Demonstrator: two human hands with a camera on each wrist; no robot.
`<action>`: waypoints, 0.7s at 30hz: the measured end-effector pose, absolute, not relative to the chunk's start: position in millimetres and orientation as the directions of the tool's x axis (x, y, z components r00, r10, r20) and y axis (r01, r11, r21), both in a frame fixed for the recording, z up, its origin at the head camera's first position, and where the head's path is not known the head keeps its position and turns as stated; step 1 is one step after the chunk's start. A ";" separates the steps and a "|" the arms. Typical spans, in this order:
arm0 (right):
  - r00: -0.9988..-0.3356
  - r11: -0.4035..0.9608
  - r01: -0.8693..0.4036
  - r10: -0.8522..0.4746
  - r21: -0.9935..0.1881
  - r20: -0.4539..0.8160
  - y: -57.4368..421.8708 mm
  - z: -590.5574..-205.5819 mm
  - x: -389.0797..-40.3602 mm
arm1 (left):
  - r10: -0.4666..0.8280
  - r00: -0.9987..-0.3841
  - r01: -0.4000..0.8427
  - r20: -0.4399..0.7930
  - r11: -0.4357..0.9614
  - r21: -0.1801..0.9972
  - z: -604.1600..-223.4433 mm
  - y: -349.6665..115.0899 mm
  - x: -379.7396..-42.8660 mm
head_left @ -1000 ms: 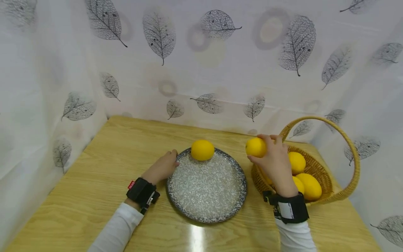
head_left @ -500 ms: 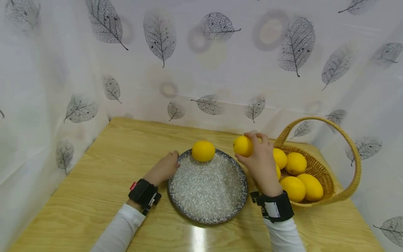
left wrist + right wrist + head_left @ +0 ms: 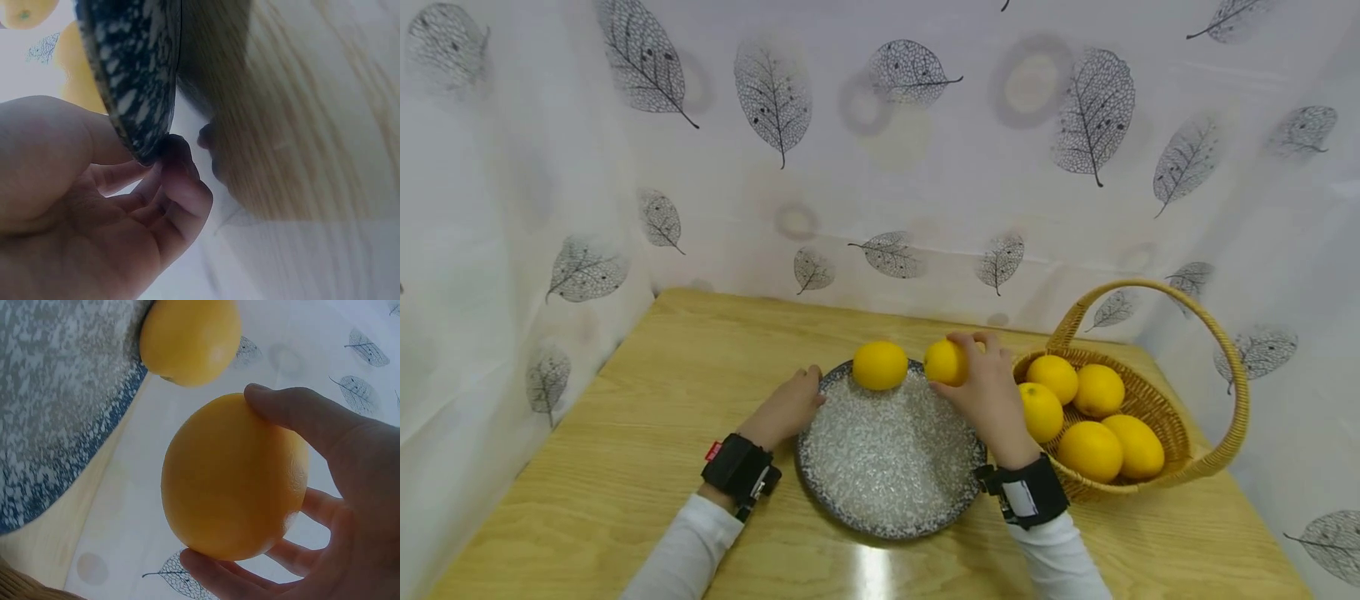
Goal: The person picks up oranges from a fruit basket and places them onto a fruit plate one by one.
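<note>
My left hand (image 3: 786, 408) grips the left rim of a round speckled grey plate (image 3: 887, 462). In the left wrist view, the thumb lies over the plate's edge and curled fingertips (image 3: 181, 162) are at its underside. A lemon (image 3: 880, 365) rests at the plate's far rim. My right hand (image 3: 992, 404) holds another lemon (image 3: 234, 478) between thumb and fingers, over the plate's far right rim. A small gap separates the two lemons in the head view. Whether the held lemon touches the plate cannot be told.
Right of the plate stands a wicker basket (image 3: 1240, 392) with a tall arched handle and several lemons (image 3: 1090, 452) in it. The wooden table (image 3: 715, 350) meets a leaf-patterned curtain (image 3: 730, 208) at the back and sides.
My right hand has carried its lemon left from above the basket to the plate's far right rim, uncovering more lemons in the basket. The left hand keeps its grip on the plate.
</note>
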State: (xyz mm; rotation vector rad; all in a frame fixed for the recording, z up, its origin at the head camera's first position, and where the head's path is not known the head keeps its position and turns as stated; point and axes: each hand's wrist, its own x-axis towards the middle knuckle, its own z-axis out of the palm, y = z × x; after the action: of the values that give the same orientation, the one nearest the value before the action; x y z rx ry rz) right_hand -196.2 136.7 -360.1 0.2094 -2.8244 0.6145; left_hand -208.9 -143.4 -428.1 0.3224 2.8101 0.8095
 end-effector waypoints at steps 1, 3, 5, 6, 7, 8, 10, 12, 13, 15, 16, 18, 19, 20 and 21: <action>-0.962 0.902 -0.189 -0.091 -0.388 0.258 135.7 -362.2 -196.9 | 0.264 -0.956 0.157 -0.125 0.826 0.541 -428.1 -143.7 -209.0; -0.966 0.905 -0.186 -0.096 -0.384 0.242 133.8 -366.0 -198.1 | 0.265 -0.956 0.160 -0.122 0.825 0.543 -427.9 -144.3 -209.1; -0.968 0.908 -0.182 -0.097 -0.379 0.232 132.0 -369.1 -198.7 | 0.266 -0.956 0.159 -0.123 0.824 0.544 -427.8 -144.4 -209.5; -0.968 0.908 -0.182 -0.099 -0.377 0.229 131.1 -370.5 -198.7 | 0.266 -0.956 0.159 -0.124 0.824 0.544 -428.1 -144.3 -209.8; -0.969 0.909 -0.181 -0.099 -0.375 0.227 130.1 -371.8 -198.5 | 0.267 -0.956 0.161 -0.123 0.824 0.543 -428.6 -144.3 -210.1; -0.968 0.910 -0.185 -0.104 -0.372 0.227 129.2 -373.1 -198.3 | 0.264 -0.956 0.155 -0.127 0.824 0.545 -429.0 -144.1 -210.2; -0.967 0.910 -0.191 -0.111 -0.367 0.228 127.9 -375.6 -198.2 | 0.261 -0.957 0.151 -0.129 0.825 0.544 -429.9 -144.0 -210.9; -0.966 0.910 -0.198 -0.117 -0.365 0.232 127.1 -378.5 -198.6 | 0.258 -0.957 0.150 -0.130 0.828 0.541 -430.6 -144.0 -211.3; -0.965 0.910 -0.202 -0.121 -0.363 0.234 127.0 -380.2 -199.1 | 0.255 -0.958 0.147 -0.131 0.829 0.540 -431.0 -144.0 -211.4; -0.964 0.910 -0.210 -0.131 -0.357 0.233 127.1 -383.7 -200.2 | 0.253 -0.959 0.145 -0.132 0.831 0.538 -431.2 -143.9 -211.3; -0.964 0.910 -0.210 -0.133 -0.357 0.229 127.2 -385.8 -201.0 | 0.253 -0.958 0.146 -0.132 0.831 0.536 -431.3 -143.8 -211.3; -0.967 0.910 -0.208 -0.135 -0.359 0.216 127.2 -388.9 -202.6 | 0.255 -0.958 0.150 -0.128 0.831 0.535 -430.6 -143.7 -211.5; -0.967 0.909 -0.209 -0.138 -0.359 0.212 127.2 -390.4 -203.4 | 0.256 -0.958 0.150 -0.129 0.831 0.535 -430.3 -143.8 -211.5; -0.968 0.909 -0.209 -0.140 -0.362 0.208 127.3 -391.8 -203.9 | 0.257 -0.958 0.153 -0.127 0.832 0.533 -430.0 -143.9 -211.6; -0.969 0.907 -0.208 -0.141 -0.366 0.202 127.3 -393.0 -204.4 | 0.260 -0.957 0.156 -0.126 0.832 0.533 -429.7 -144.1 -211.7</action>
State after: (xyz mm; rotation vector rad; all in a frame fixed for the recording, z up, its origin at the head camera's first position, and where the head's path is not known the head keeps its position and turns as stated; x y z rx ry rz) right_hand -204.4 127.3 -393.0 0.2669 -2.8994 0.5850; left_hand -211.7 -144.1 -429.7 0.3229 2.8196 0.7964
